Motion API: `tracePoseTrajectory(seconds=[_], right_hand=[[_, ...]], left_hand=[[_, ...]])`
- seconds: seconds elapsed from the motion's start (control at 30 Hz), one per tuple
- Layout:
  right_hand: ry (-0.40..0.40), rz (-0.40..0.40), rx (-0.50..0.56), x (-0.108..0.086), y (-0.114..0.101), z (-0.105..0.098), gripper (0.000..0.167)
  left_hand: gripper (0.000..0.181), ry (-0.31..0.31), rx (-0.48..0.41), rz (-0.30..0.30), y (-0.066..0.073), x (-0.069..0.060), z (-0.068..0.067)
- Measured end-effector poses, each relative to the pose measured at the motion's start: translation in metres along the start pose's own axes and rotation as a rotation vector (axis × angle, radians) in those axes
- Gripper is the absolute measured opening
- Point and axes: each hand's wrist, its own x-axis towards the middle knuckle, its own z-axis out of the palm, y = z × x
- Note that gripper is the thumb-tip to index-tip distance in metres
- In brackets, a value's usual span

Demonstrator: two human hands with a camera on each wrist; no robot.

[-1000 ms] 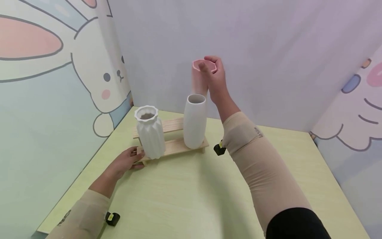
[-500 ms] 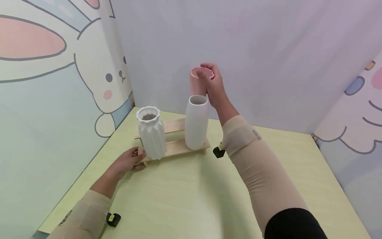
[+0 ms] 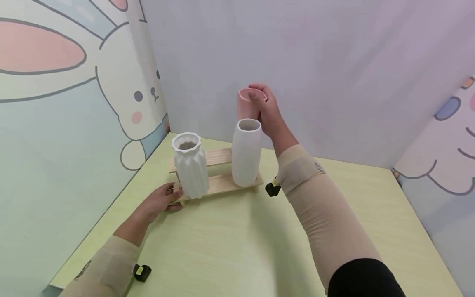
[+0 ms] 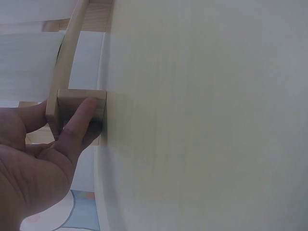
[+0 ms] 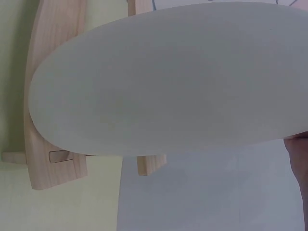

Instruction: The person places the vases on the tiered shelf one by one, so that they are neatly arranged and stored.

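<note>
A two-tier wooden stand point(image 3: 222, 184) bears a pleated white vase point(image 3: 191, 173) at the left of its lower tier and a smooth white vase point(image 3: 246, 156) at the right. My left hand point(image 3: 158, 201) grips the left end of the lower tier; in the left wrist view its thumb and fingers lie about the board and the wooden foot point(image 4: 79, 100). Behind the smooth vase, my right hand point(image 3: 271, 113) holds a pink vase point(image 3: 245, 109) near its angular rim. The pink vase's bottom is hidden, so I cannot tell whether it touches the upper tier point(image 3: 219, 157).
The stand is on a pale yellow-green table point(image 3: 222, 247), towards its back left. A lilac curtain-like backdrop point(image 3: 315, 74) rises behind, and a wall with a cartoon rabbit point(image 3: 118, 90) is at left. The smooth vase fills most of the right wrist view.
My right hand has moved down with the pink vase, so more of it is hidden behind the smooth white vase. The left hand keeps its grip on the stand. The head view has shifted slightly.
</note>
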Motion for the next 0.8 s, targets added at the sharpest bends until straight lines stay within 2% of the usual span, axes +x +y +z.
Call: tracePoseTrajectory(seconds=[0.13, 0.3, 0.6, 0.8], right_hand=[[-0.007, 0.009, 0.019, -0.0003, 0.0033, -0.0003, 0.037], [-0.022, 0.012, -0.012, -0.0015, 0.0057, -0.0011, 0.036], [-0.069, 0.036, -0.041, -0.0038, 0.0030, 0.0014, 0.041], [-0.060, 0.069, -0.071, -0.0025, 0.0016, 0.0043, 0.041]], left_hand=[[0.061, -0.002, 0.000, 0.001, -0.0001, 0.0001, 0.0001], [0.061, -0.014, -0.004, 0.006, -0.0003, -0.0002, 0.0010], [0.061, -0.015, -0.004, -0.001, 0.0011, -0.0021, 0.0023], [0.061, -0.022, -0.007, -0.001, 0.0005, -0.0035, 0.0019]])
